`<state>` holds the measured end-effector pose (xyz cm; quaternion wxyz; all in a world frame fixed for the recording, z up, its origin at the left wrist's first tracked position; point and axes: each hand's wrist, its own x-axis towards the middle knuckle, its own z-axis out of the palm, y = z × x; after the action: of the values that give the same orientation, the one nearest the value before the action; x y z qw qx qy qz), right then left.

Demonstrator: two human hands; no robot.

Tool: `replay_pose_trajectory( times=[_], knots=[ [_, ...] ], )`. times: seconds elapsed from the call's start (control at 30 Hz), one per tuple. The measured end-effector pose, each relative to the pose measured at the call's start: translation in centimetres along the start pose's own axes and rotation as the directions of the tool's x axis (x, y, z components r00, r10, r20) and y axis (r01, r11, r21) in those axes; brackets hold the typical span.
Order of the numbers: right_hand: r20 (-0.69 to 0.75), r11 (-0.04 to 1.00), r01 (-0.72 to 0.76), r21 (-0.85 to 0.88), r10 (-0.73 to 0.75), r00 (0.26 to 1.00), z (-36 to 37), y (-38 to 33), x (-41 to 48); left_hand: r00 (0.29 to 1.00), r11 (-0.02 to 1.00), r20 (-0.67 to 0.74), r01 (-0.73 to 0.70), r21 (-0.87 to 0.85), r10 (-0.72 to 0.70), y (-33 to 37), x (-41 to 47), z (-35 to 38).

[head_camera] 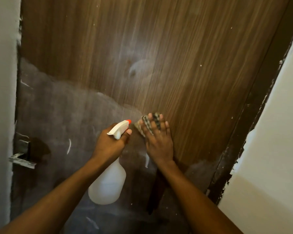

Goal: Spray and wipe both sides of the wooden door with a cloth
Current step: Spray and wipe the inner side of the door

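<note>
The right hand lies flat on the wooden door, with its fingers straight and spread. Under the fingers is a checked cloth, and the hand presses it against the wood. A flat hand pushes the whole cloth onto the door, so I think this is the wiping step.

The left hand is curled round the neck of a white spray bottle, just beside the cloth. Its orange nozzle points at the door, so a squirt would land close to the cloth.

The door has two looks. The upper and right part is brown and shiny, with clear wood lines. Lower down on the left is a grey patch, dull, with white streaks like dust or dried paint. The cloth sits right at the edge between them. I think much of this side is not yet wiped.

A dark door frame runs down the right, with a pale wall next to it. On the left edge is a metal lock plate.
</note>
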<state>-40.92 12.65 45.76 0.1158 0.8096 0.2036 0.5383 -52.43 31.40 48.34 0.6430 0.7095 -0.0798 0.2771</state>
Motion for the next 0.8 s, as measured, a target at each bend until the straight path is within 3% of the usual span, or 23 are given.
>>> replay_pose_trajectory(
  times=[0.1,0.3,0.4,0.5,0.57,0.73,0.8],
  knots=[
    [0.006,0.997,0.073,-0.021,-0.073,0.997,0.5,1.1,-3.7,1.0,1.0,0.01,0.006,0.0,-0.006,-0.4,0.5,-1.6],
    [-0.091,0.95,-0.311,0.032,0.312,0.946,-1.0,-0.1,2.1,1.0,0.999,-0.007,0.022,0.023,-0.022,-0.7,1.3,-4.6],
    [-0.08,0.976,-0.208,0.069,0.213,0.974,-0.1,-4.5,5.3,0.999,0.998,-0.022,0.044,0.046,-0.043,-0.9,1.6,-6.3],
    [-0.002,0.999,-0.015,0.042,0.015,1.0,1.3,-6.4,2.6,0.997,0.995,-0.033,0.071,0.07,-0.068,-1.0,2.0,-8.2],
    [-0.005,0.999,0.01,0.046,-0.009,1.0,1.6,-5.6,0.0,0.998,0.995,-0.021,0.066,0.081,-0.064,-1.0,2.2,-9.5],
    [-0.002,0.958,-0.287,0.03,0.287,0.958,0.1,-5.0,2.2,0.996,0.991,-0.04,0.085,0.101,-0.081,-1.1,3.6,-12.2],
    [-0.031,0.943,-0.328,0.062,0.33,0.944,-0.2,-7.4,5.7,0.995,0.989,-0.031,0.1,0.113,-0.097,-1.2,3.9,-12.6]
  ],
)
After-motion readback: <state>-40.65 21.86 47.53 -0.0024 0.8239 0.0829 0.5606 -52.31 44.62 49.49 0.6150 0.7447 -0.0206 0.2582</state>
